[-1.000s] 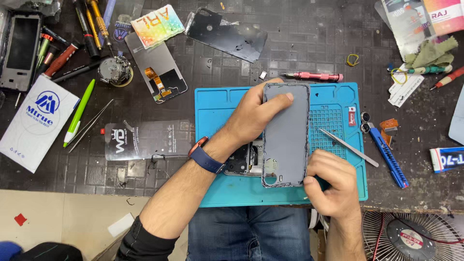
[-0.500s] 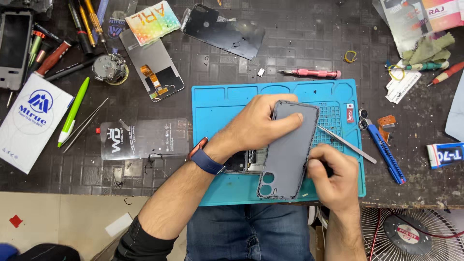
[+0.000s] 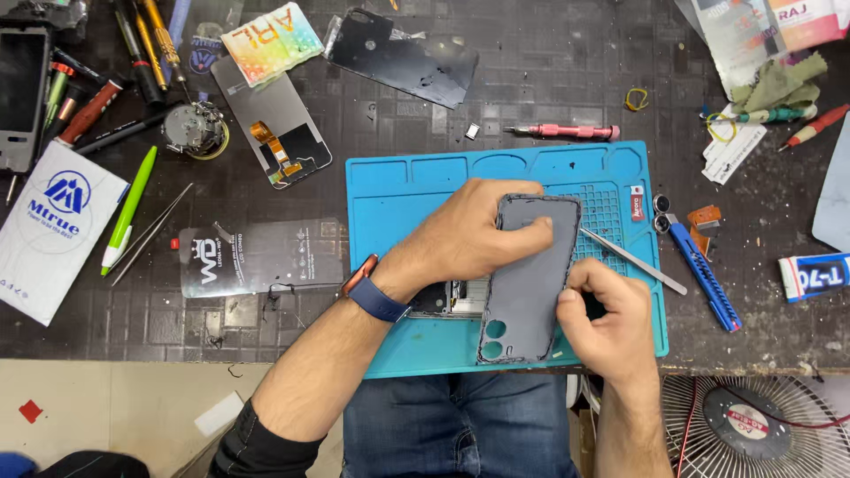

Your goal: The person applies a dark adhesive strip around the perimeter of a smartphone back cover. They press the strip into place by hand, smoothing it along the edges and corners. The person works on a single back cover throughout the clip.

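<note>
A grey phone back cover with camera holes at its near end lies tilted over an opened phone body on the blue work mat. My left hand grips the cover's far left edge, fingers curled over its top. My right hand pinches the cover's right edge near the middle. A blue watch sits on my left wrist. The phone's inner parts show only in the gap under my left palm.
Metal tweezers lie on the mat's right side, with a blue tool beside it. A pink screwdriver lies beyond the mat. Display panels, pens and a green marker crowd the left. A fan stands below right.
The cover has swung from lying straight along the phone to tilted, its near end lifted leftward. My right hand climbed from the near corner to the right edge.
</note>
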